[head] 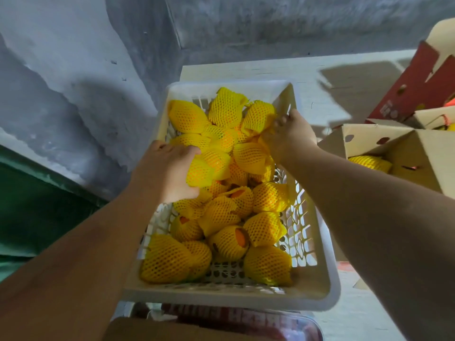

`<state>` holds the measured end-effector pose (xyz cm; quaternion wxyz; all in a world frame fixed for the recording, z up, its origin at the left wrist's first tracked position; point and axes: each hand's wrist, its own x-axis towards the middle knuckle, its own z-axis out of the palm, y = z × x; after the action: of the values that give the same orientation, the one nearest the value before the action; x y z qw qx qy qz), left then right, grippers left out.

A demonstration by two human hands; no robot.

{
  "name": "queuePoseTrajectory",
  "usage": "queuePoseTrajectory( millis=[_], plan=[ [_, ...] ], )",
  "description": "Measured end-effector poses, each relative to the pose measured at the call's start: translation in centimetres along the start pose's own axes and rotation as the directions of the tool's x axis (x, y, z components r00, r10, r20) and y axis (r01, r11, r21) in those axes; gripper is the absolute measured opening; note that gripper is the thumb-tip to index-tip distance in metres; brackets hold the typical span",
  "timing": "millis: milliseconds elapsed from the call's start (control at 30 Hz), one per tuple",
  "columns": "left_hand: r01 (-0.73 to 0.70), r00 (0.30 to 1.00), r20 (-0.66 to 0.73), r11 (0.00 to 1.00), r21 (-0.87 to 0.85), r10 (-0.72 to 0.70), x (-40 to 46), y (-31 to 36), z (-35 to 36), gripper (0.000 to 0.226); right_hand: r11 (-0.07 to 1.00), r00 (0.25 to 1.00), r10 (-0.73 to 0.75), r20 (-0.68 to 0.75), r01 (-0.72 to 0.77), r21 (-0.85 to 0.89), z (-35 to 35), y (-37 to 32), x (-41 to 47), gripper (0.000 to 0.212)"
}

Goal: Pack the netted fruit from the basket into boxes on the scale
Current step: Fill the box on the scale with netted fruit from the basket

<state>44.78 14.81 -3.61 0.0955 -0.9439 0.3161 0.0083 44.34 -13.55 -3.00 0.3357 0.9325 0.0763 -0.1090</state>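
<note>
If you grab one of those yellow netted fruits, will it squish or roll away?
The netted fruit looks round, so alone it might roll; here, packed against its neighbours in the basket, it probably stays put. The foam net looks soft and likely gives a little, cushioning the fruit. Its mesh probably stops slipping: the left hand grips one.

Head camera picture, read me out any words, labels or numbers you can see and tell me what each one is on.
"FRESH FRUITS": my likely reading of upside-down, blurred white lettering on the red box lid below the white basket.
White print on the red carton flap at the right: too blurred and tilted to read.
Brown cardboard box: no print visible.
No scale display or numbers in view.
</note>
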Motion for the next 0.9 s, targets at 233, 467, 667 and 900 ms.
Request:
queuePoseTrajectory(
  millis=[233, 467, 667, 900],
  plan=[
    [0.040, 0.987, -0.140, 0.967, -0.251, -0.077, -0.4, -0.4, -0.1, 0.091, 1.000, 1.000, -0.010, -0.013, 0.010, -0.018, 0.6, -0.5, 1.2, 0.080],
    [0.035, 0.982, -0.169, 0.953, -0.301, -0.089, -0.8, -0.1, -0.3, 0.087, 0.987, 0.989, -0.093, 0.118, 0.107, -0.118, 1.4, -0.8, 2.3, 0.070],
    [0.092, 0.974, -0.156, 0.917, -0.389, -0.164, -0.7, -0.5, -0.1, 0.087, 0.947, 0.956, -0.270, 0.114, 0.284, -0.147, 1.7, -0.5, 2.4, 0.054],
    [0.024, 0.968, -0.219, 0.909, -0.415, -0.126, -0.7, -0.8, 0.0, 0.083, 0.983, 0.994, -0.090, 0.061, 0.079, 0.165, 1.7, -2.8, 1.3, 0.094]
  ],
)
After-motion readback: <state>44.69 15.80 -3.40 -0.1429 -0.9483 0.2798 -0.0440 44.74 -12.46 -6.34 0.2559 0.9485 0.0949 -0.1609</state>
